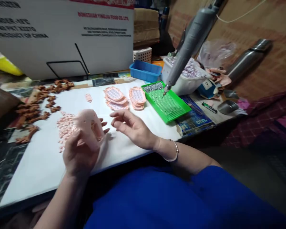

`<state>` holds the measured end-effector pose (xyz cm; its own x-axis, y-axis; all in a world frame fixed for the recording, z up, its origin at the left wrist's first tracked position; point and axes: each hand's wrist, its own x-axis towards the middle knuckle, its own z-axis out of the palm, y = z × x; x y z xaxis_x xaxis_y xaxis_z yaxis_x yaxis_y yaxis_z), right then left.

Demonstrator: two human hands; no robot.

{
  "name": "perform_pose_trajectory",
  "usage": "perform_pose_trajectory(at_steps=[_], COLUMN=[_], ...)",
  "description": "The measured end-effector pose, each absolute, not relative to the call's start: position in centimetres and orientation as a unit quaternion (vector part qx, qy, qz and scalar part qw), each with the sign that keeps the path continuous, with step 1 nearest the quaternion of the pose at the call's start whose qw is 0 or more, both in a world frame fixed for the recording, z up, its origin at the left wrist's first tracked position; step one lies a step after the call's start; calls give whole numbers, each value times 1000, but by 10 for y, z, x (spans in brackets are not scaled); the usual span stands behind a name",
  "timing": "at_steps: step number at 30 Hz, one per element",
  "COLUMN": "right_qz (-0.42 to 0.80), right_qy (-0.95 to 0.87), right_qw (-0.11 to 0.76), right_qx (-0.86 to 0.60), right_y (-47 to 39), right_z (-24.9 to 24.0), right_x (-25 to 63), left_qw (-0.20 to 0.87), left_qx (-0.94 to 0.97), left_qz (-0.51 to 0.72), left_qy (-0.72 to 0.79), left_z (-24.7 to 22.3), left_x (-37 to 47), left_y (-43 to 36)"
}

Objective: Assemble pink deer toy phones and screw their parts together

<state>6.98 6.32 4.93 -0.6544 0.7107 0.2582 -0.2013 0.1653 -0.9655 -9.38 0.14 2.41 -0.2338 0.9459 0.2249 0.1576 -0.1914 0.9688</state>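
Observation:
My left hand [79,156] is wrapped round a hollow pale pink plastic part [87,125], whose rectangular opening faces right. To its right my right hand [133,128] hovers over the white work surface [124,146], thumb and fingertips brought close together; whether something small is between them cannot be made out. A heap of small pink pieces [65,127] lies just left of the pink part. Behind my hands are two stacks of flat pink parts with pale panels, the left stack [115,97] and the right stack [137,97].
A green tray of screws [166,101] lies right of the stacks, below a hanging grey electric screwdriver [187,47]. Brown parts [34,106] spread at the left. Behind stand a blue bin [145,71], a white tub [181,82] and a large white carton [62,44].

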Motion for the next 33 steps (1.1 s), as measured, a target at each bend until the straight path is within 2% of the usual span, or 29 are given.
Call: perform_pose_trajectory(at_steps=[3,6,11,19,22,25,27,29,30,31,33], right_qz=[523,439,377,384,407,430,414,352,317,293,245], right_qy=[-759,-827,-856,-871,-865,-858,-848,-837,-849,-871,-924], right_qw=[318,270,263,227,214,197,230,310,322,302,208], right_qx=[-220,-224,-237,-204,-200,-201,-239,-281,-275,-255,-208], right_y=[75,77,82,84,87,101,115,126,130,133,138], right_z=[35,26,18,10,15,32,51,74,85,95,108], right_x=[56,47,44,47,49,55,55,42,31,15,-25], left_qw=[447,467,489,551,481,385,332,275,250,227,190], left_qx=[286,205,185,162,289,435,498,564,596,627,678], left_qz=[717,762,763,715,670,572,515,451,417,381,314], left_qy=[451,399,380,400,485,579,613,634,639,641,637], left_z=[31,30,19,11,9,9,10,11,12,12,11], left_x=[-76,-58,-48,-52,-63,-84,-97,-103,-103,-102,-95], left_y=[6,13,19,12,11,10,11,12,14,16,20])
